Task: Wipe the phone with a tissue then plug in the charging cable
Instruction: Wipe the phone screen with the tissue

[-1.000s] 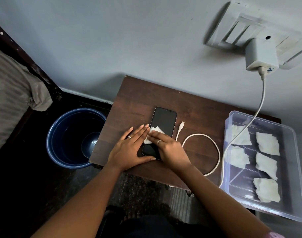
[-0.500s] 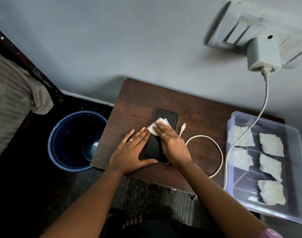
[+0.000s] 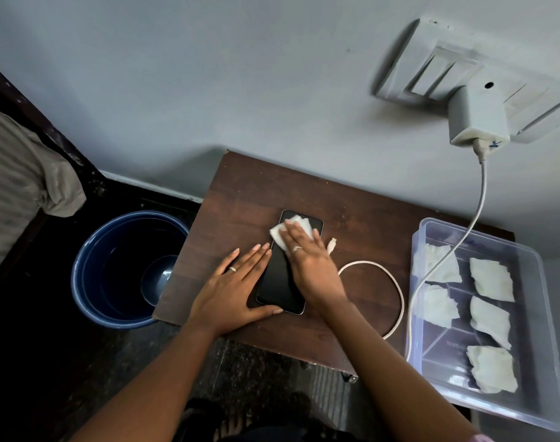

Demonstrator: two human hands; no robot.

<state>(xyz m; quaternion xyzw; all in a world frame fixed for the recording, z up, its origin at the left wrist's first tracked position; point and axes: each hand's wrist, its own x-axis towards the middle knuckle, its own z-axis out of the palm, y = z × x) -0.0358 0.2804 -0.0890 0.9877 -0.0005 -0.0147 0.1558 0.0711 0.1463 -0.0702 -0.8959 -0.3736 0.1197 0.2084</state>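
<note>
A black phone [image 3: 278, 279] lies screen up on a small brown table [image 3: 240, 193]. My right hand [image 3: 310, 266] lies flat over the phone's upper half, its straight fingers pressing a white tissue [image 3: 277, 233] onto the far end of the screen. My left hand [image 3: 234, 291] rests flat on the table against the phone's left edge, thumb along the near end. The white charging cable [image 3: 396, 291] loops on the table right of the phone, its free plug [image 3: 331, 245] lying beside my right hand. It runs up to a white charger [image 3: 477, 118] in a wall socket.
A clear plastic box [image 3: 546, 314] with several folded tissues stands at the table's right end, the cable crossing over it. A blue bucket [image 3: 90, 282] sits on the dark floor left of the table. A bed with grey cloth [image 3: 33, 186] is at far left.
My right hand has slid the tissue from the phone's middle up to its far end. My left hand has stayed against the phone's left side.
</note>
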